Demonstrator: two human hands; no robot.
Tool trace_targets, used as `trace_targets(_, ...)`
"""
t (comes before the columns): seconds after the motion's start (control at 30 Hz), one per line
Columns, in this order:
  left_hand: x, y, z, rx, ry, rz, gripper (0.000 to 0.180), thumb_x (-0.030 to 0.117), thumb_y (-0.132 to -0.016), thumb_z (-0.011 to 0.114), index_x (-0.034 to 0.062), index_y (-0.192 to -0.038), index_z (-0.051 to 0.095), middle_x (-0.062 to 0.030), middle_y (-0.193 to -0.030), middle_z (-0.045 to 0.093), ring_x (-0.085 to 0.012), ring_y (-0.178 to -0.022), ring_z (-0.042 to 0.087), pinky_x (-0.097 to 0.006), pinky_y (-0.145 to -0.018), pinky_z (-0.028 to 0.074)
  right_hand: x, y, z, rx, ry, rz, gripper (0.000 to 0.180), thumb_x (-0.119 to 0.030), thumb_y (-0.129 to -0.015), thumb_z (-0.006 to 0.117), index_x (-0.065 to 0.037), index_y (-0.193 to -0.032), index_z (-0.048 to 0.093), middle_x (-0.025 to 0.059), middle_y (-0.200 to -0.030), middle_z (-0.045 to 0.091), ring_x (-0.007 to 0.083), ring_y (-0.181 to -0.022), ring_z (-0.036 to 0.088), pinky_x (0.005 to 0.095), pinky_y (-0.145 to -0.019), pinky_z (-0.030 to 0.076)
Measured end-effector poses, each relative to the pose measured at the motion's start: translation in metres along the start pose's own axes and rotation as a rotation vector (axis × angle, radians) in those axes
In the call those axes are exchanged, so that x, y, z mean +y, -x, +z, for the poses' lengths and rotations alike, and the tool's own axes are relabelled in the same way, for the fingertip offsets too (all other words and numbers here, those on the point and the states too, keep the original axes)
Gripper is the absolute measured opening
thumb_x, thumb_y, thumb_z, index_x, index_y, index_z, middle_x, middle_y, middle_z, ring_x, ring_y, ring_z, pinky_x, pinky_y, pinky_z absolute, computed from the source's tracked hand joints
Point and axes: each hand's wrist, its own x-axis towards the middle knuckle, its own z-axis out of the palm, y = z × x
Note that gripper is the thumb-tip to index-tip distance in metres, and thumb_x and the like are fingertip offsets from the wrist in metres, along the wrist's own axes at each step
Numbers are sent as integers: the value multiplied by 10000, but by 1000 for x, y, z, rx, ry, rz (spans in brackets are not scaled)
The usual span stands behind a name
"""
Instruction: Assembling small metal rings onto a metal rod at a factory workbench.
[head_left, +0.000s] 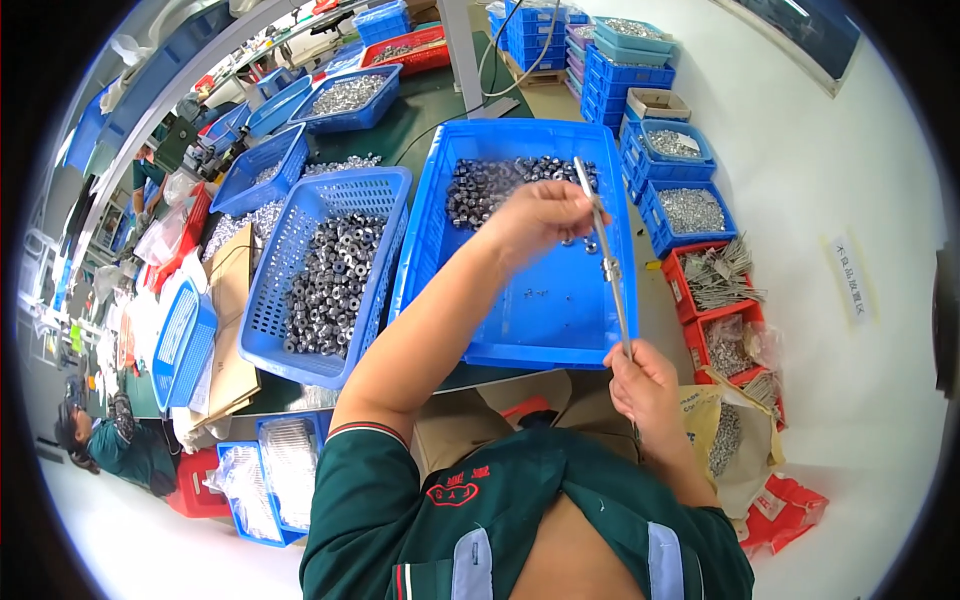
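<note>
A long thin metal rod (619,310) slants over the right side of a blue tub (530,345), with a small shiny metal piece (610,268) partway along it. My right hand (643,385) is closed round its lower end, near the tub's front right corner. Higher up, my left hand (545,215) is closed at the rod's upper part, with thumb and fingers pinched; whether a small part is also between them I cannot tell. Dark ring-shaped metal parts (480,185) lie heaped at the tub's far end, under and beyond my left hand.
Left of the tub stands a blue perforated basket (262,320) of similar dark rings (340,280). Flattened cardboard (235,345) leans beside it. Stacked blue crates (655,240) and red bins (690,325) of metal parts line the right wall. Another person (125,445) is at far left.
</note>
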Motion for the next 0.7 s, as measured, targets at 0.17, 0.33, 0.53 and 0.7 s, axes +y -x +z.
trace_targets(0.17, -11, 1, 7, -86, -217, -209, 179, 165, -862, 616, 21, -963, 646, -99, -979, 661, -197, -938, 605, -300, -815, 442, -2, -4, -1, 23, -12, -45, 112, -129, -926, 496, -21, -903, 509, -57, -561, 368, 9, -416, 300, 173, -377, 233)
trace_targets(0.33, -2, 1, 3, 70, -371, -163, 308, 337, -893, 568, 53, -964, 664, -50, -936, 670, -144, -832, 619, -268, -736, 452, -1, -4, -8, 40, -28, -26, 106, -123, -925, 492, -21, -900, 509, -59, -555, 369, 8, -409, 298, 170, -370, 236)
trace_targets(0.53, -31, -17, -40, 327, -1222, 164, 196, 213, -808, 618, 67, -920, 684, -121, -838, 669, -244, -774, 642, -353, -715, 495, 1, 3, -12, 82, 3, -26, 173, -197, -933, 504, -32, -878, 516, -72, -522, 305, 6, -409, 246, 175, -371, 224)
trace_targets(0.7, -55, -21, -50, 235, -1722, 74, 209, 172, -794, 609, 155, -991, 676, -85, -954, 648, -311, -894, 609, -388, -784, 490, 3, 7, -18, 65, -5, -10, 155, -189, -936, 499, -46, -880, 514, -75, -527, 306, 5, -412, 249, 172, -372, 229)
